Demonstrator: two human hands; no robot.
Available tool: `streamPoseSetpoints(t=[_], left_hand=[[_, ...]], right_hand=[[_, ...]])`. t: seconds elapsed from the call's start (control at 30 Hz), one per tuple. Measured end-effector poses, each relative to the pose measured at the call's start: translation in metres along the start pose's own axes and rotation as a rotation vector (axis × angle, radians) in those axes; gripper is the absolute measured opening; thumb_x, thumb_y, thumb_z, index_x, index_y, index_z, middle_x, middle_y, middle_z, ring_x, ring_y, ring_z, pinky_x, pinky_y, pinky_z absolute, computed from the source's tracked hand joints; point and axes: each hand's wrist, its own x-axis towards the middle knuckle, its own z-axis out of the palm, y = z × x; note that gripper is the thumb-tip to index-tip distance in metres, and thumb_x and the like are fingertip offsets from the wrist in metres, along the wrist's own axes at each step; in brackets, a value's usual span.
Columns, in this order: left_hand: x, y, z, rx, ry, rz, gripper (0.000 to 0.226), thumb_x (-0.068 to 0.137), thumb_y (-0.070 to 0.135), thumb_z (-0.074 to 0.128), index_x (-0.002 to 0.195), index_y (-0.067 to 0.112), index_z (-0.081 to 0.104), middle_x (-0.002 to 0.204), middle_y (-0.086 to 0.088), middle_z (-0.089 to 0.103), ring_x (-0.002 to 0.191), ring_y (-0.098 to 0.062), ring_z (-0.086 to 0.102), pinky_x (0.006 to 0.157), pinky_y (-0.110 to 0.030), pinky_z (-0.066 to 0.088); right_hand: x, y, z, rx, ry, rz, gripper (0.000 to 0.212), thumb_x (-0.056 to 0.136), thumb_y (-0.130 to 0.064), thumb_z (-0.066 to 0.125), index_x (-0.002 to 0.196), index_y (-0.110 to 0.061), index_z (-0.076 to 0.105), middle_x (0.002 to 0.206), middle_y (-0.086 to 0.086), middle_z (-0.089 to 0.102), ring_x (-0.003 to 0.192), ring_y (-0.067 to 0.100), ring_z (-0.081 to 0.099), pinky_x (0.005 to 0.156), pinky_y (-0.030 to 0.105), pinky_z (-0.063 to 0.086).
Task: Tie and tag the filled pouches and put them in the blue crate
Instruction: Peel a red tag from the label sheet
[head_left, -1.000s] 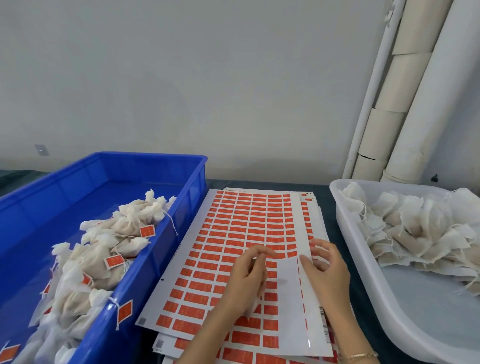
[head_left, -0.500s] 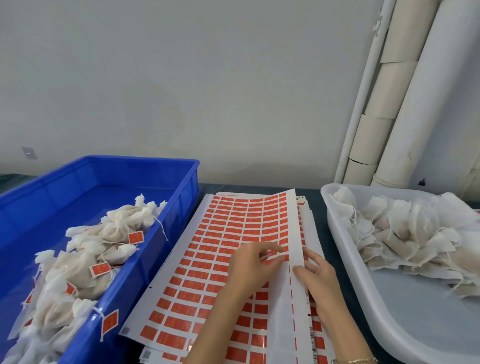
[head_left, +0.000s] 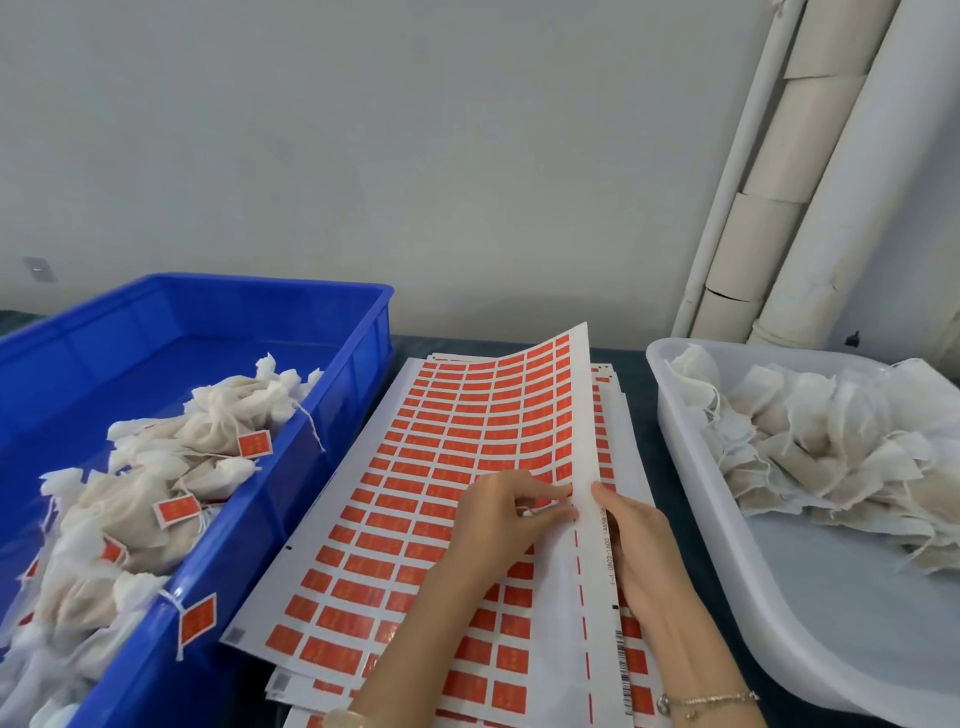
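centre: left hand (head_left: 498, 519), narrow grip pinching one tag on white sheet of orange paper tags (head_left: 415, 493) | right hand (head_left: 641, 556), grip holding sheet edge raised, probably to ease peeling | 9 o'clock: tied white cloth pouches (head_left: 223, 421) in blue plastic crate (head_left: 358, 374) | 3 o'clock: untied pouches (head_left: 810, 441) in white plastic tub (head_left: 831, 597)

One blue crate (head_left: 280, 509), one white tub (head_left: 841, 613), one sticker-sheet stack (head_left: 415, 467), two hands (head_left: 498, 525) (head_left: 639, 551).
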Motion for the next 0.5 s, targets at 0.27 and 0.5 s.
streamPoseSetpoints(t=[0.27,0.5], left_hand=[[-0.0001,-0.0033,0.0054,0.052,0.066,0.047,0.025,0.084,0.04,0.07,0.107,0.031,0.074,0.097,0.019,0.072,0.08,0.003,0.062,0.077,-0.012,0.051],[0.0019,-0.0026,0.0055,0.038,0.124,0.069,0.021,0.086,0.037,0.068,0.104,0.03,0.075,0.083,0.035,0.058,0.084,0.012,0.056,0.065,0.0,0.042]], right_hand=[[0.0017,0.0033,0.0028,0.008,0.066,0.004,0.015,0.087,-0.032,0.067,0.095,-0.019,0.066,0.075,0.002,0.074,0.058,0.022,0.071,0.057,0.031,0.055],[-0.0007,0.0025,0.0032,0.031,0.043,-0.03,0.015,0.088,-0.031,0.066,0.098,-0.02,0.069,0.085,0.003,0.075,0.069,0.024,0.072,0.058,0.03,0.052]])
